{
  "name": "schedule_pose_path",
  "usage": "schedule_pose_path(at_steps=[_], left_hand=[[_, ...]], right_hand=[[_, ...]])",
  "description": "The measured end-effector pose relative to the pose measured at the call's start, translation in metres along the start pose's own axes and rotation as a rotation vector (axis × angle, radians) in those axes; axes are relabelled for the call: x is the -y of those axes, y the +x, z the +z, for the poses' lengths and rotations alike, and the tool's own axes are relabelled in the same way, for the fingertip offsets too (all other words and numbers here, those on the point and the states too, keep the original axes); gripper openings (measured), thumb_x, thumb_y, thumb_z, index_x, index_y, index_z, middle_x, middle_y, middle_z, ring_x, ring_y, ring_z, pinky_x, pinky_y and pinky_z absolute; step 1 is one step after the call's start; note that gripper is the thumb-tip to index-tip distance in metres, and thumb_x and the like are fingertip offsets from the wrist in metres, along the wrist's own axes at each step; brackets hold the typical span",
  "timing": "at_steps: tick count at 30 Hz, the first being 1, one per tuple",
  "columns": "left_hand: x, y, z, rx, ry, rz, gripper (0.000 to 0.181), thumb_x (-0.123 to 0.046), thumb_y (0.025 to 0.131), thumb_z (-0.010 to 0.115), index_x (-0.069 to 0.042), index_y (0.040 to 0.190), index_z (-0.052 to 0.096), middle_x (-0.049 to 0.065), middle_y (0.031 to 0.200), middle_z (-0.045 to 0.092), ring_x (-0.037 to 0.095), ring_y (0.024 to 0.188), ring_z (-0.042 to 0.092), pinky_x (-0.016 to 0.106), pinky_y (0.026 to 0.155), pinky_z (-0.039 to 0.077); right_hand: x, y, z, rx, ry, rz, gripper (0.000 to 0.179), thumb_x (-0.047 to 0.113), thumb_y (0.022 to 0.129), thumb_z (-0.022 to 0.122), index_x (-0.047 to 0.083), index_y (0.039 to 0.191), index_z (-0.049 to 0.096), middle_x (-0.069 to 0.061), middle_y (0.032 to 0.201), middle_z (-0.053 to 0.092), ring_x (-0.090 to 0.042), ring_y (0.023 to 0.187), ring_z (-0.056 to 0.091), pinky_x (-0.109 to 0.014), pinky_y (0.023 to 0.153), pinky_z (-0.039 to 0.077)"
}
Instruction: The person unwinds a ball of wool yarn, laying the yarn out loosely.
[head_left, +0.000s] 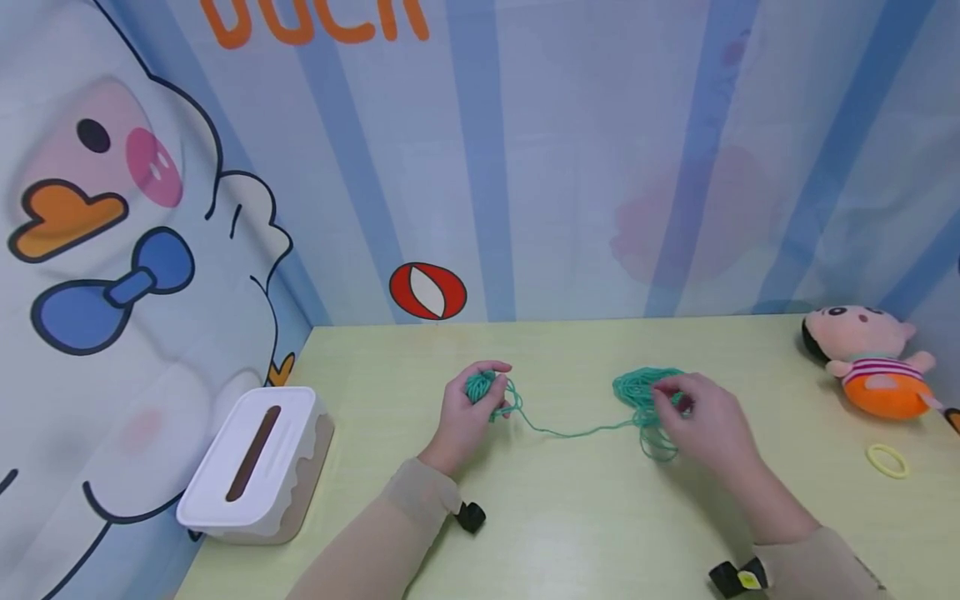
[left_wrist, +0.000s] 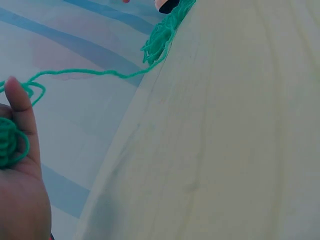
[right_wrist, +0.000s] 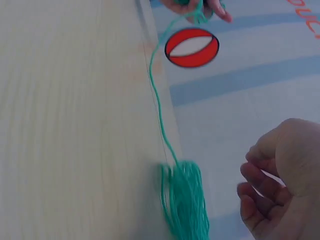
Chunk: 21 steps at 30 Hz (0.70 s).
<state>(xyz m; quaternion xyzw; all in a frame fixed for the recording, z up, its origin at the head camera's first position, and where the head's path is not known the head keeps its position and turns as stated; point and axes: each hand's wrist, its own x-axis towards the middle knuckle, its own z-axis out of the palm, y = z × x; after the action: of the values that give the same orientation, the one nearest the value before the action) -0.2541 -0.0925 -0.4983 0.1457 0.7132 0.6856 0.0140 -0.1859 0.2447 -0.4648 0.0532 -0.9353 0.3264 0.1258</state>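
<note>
My left hand holds a small wound ball of green yarn against the palm, with the thumb over it. Loops of the strand hang about its fingertips. From there a single yarn strand runs across to a loose green skein on the table. Over the skein's right side in the head view is my right hand, fingers loosely bent. The right wrist view shows nothing between that hand's fingers, and the skein lies apart from them.
A white-lidded tissue box stands at the table's left. At the right lie a plush doll and a yellow ring. A printed cloth backdrop rises along the table's back edge.
</note>
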Motion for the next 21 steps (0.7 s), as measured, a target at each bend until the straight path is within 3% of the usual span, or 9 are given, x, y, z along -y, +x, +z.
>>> schedule_pose_path(at_steps=[4,6,9,12,15,21], left_hand=[[-0.001,-0.001,0.0,0.003,-0.01,0.006,0.024,-0.021,0.112,0.066,-0.016,0.135,0.071,0.035,0.116,0.064,0.016,0.08,0.072,0.023,0.085,0.065],[-0.002,-0.001,0.0,0.003,-0.014,0.013,0.024,-0.022,0.113,0.065,-0.015,0.135,0.071,0.036,0.114,0.064,0.015,0.079,0.071,0.023,0.084,0.065],[-0.002,-0.001,0.0,0.004,-0.022,0.024,0.025,-0.023,0.113,0.065,-0.013,0.135,0.071,0.038,0.11,0.063,0.014,0.078,0.071,0.022,0.082,0.065],[-0.002,-0.001,0.0,0.007,-0.027,0.03,0.027,-0.024,0.113,0.065,-0.01,0.135,0.07,0.038,0.108,0.064,0.013,0.078,0.07,0.022,0.081,0.064],[-0.001,-0.001,0.0,0.013,-0.031,0.031,0.029,-0.024,0.113,0.065,-0.007,0.136,0.069,0.038,0.107,0.064,0.012,0.078,0.07,0.021,0.081,0.064],[-0.001,-0.001,0.0,0.007,-0.037,0.024,0.024,-0.022,0.113,0.065,-0.013,0.134,0.071,0.038,0.108,0.063,0.014,0.078,0.07,0.021,0.08,0.064]], right_hand=[[0.04,0.002,0.032,0.107,0.062,-0.129,0.029,0.023,0.107,0.072,0.006,0.131,0.077,-0.01,0.126,0.08,-0.035,0.118,0.076,-0.055,0.1,0.063],[0.057,0.003,0.049,0.178,0.085,-0.149,0.037,0.028,0.108,0.072,0.007,0.138,0.074,-0.009,0.135,0.079,-0.037,0.131,0.072,-0.059,0.109,0.059],[0.077,0.006,0.072,0.253,0.108,-0.139,0.046,0.034,0.108,0.072,0.007,0.145,0.07,-0.008,0.14,0.077,-0.036,0.138,0.069,-0.059,0.115,0.056],[0.091,0.01,0.088,0.273,0.115,-0.117,0.047,0.035,0.107,0.073,0.007,0.144,0.07,-0.008,0.137,0.079,-0.035,0.135,0.071,-0.058,0.113,0.057],[0.098,0.014,0.095,0.24,0.119,-0.105,0.035,0.03,0.107,0.074,0.009,0.134,0.077,-0.005,0.125,0.083,-0.033,0.124,0.077,-0.055,0.107,0.061],[0.096,0.017,0.088,0.183,0.135,-0.081,0.016,0.019,0.107,0.073,0.01,0.116,0.082,-0.001,0.106,0.085,-0.022,0.1,0.079,-0.046,0.091,0.066]])
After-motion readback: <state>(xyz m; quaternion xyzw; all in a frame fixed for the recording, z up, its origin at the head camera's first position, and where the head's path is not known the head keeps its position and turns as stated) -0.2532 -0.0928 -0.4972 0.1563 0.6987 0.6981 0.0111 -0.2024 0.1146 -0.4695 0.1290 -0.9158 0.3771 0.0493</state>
